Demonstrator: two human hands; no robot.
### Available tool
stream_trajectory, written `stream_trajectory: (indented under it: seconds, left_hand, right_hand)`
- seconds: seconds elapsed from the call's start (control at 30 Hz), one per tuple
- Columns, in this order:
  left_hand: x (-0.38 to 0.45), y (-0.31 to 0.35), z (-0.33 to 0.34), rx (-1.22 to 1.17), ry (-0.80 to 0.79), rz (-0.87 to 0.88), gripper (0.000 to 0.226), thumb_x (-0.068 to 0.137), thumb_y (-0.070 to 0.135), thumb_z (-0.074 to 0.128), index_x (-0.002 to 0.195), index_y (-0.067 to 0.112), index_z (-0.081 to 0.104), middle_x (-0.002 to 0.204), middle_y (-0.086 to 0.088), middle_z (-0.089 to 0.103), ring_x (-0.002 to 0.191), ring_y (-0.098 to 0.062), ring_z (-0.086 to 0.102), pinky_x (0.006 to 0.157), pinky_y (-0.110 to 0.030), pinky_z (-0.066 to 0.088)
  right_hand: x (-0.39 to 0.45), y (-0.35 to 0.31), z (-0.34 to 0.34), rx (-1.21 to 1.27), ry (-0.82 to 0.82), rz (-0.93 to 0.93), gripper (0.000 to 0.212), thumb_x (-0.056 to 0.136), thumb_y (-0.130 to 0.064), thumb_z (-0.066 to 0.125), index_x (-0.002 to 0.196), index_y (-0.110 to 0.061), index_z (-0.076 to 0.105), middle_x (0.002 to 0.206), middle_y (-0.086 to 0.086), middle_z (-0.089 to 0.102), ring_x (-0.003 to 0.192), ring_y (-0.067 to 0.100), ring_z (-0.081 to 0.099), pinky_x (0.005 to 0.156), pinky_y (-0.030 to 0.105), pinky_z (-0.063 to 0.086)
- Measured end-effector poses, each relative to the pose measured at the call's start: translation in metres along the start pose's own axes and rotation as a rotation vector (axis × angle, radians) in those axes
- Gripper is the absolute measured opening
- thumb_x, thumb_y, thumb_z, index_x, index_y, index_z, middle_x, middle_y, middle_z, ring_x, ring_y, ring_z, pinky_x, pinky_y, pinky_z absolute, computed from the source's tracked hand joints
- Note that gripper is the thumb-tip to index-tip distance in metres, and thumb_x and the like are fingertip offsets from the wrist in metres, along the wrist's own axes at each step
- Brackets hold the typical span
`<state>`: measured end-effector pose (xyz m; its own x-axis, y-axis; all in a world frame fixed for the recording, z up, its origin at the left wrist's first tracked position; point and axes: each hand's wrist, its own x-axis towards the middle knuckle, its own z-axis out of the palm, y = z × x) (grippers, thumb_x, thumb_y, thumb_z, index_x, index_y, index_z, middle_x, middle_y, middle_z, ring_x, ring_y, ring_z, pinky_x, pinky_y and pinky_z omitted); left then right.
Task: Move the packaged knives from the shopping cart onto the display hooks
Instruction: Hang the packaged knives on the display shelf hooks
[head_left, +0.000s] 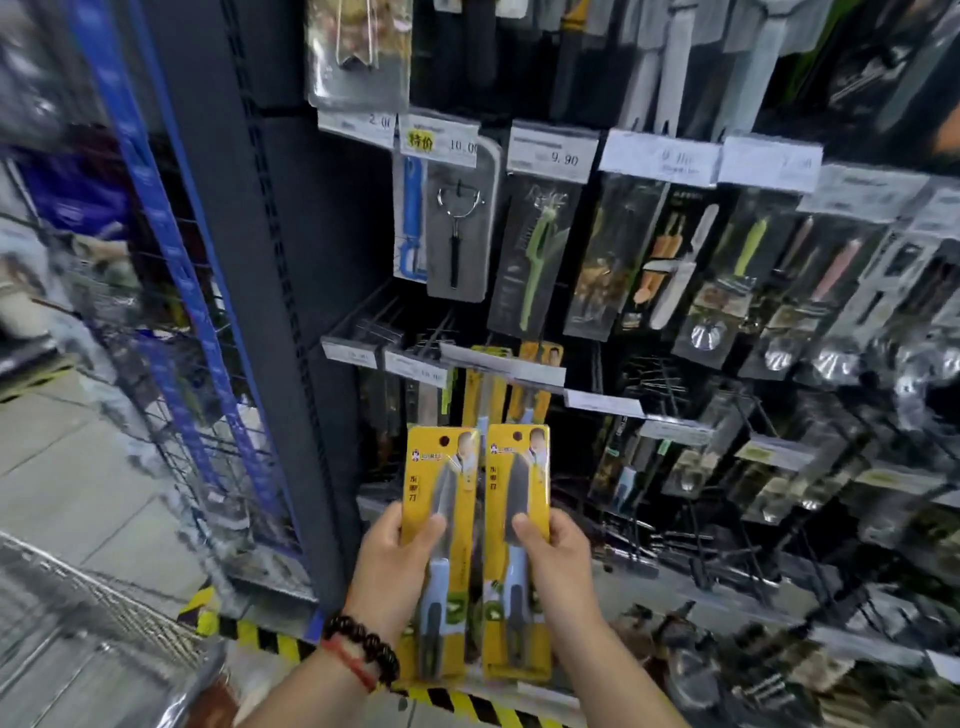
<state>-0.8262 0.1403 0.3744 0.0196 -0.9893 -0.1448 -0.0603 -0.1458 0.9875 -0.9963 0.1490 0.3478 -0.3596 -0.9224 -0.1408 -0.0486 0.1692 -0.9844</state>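
The dark display rack (291, 291) carries hanging packs of peelers and knives under price tags reading 10.09 (439, 143) and 9.90 (553, 156), and the wire shopping cart (78, 613) sits at lower left, its contents too blurred to tell. In front of the rack's lower hooks, the left hand (389, 566) grasps one yellow knife pack (441, 551) and the right hand (558, 566) grasps a second yellow knife pack (517, 551). Both packs stand upright and side by side, each showing a dark blade, pale blue handle and Chinese print.
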Motion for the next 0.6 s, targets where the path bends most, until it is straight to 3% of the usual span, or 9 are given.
stream_trajectory:
  seconds: [0.07,0.17,0.23,0.33,0.4,0.47,0.6]
  left_hand:
    - [0.01,-0.004,-0.003,-0.02,0.029,-0.019,0.018,0.093,0.025,0.061,0.077,0.015,0.061,0.08,-0.005,0.067,0.084,-0.025,0.064,0.078,-0.038,0.053]
    - [0.026,-0.01,-0.01,-0.092,0.076,-0.076,0.028,0.095,0.024,0.058,0.068,0.023,0.049,0.065,0.009,0.051,0.073,-0.017,0.052,0.064,-0.024,0.038]
    - [0.041,-0.016,-0.017,-0.115,0.064,-0.125,0.027,0.095,0.028,0.057,0.07,0.021,0.048,0.071,0.007,0.051,0.079,-0.022,0.053,0.067,-0.025,0.035]
    - [0.065,-0.022,-0.028,-0.154,0.032,-0.175,0.019,0.096,0.028,0.057,0.08,0.018,0.057,0.085,0.002,0.058,0.087,-0.018,0.056,0.082,-0.032,0.037]
    - [0.081,-0.027,-0.035,-0.144,-0.001,-0.181,0.023,0.095,0.028,0.058,0.091,0.006,0.062,0.096,-0.014,0.061,0.095,-0.027,0.058,0.08,-0.034,0.042]
    - [0.096,-0.029,-0.042,-0.14,-0.019,-0.187,0.022,0.095,0.025,0.058,0.096,0.003,0.062,0.101,-0.016,0.063,0.091,-0.022,0.06,0.076,-0.027,0.044]
    - [0.126,-0.035,-0.053,-0.113,-0.059,-0.171,0.018,0.095,0.024,0.057,0.091,0.007,0.062,0.093,-0.017,0.062,0.082,-0.017,0.059,0.07,-0.023,0.044]
  right_hand:
    - [0.018,0.005,0.01,-0.018,-0.038,0.015,0.016,0.095,-0.021,0.061,0.096,-0.006,0.066,0.095,0.014,0.07,0.092,0.03,0.066,0.082,0.038,0.051]
    - [0.047,0.011,0.026,-0.035,-0.063,0.064,0.035,0.095,-0.029,0.061,0.118,-0.003,0.061,0.117,0.012,0.066,0.109,0.032,0.062,0.092,0.041,0.049]
    - [0.069,0.012,0.037,-0.046,-0.058,0.069,0.024,0.096,-0.024,0.059,0.11,-0.005,0.063,0.109,0.01,0.068,0.102,0.029,0.063,0.082,0.034,0.049]
    - [0.096,0.005,0.055,-0.061,-0.05,0.067,0.01,0.097,-0.018,0.057,0.097,-0.01,0.063,0.096,0.006,0.066,0.086,0.019,0.061,0.07,0.028,0.044]
    - [0.112,0.004,0.068,-0.071,-0.041,0.063,0.011,0.097,-0.017,0.057,0.1,-0.009,0.063,0.099,0.008,0.067,0.089,0.02,0.061,0.072,0.032,0.045]
    - [0.126,0.006,0.08,-0.074,-0.019,0.07,0.012,0.097,-0.015,0.056,0.104,-0.008,0.063,0.101,0.008,0.067,0.093,0.023,0.062,0.077,0.037,0.044]
    - [0.148,0.013,0.098,-0.059,0.043,0.066,0.015,0.097,-0.012,0.056,0.105,-0.001,0.063,0.1,0.01,0.068,0.093,0.027,0.063,0.073,0.031,0.047]
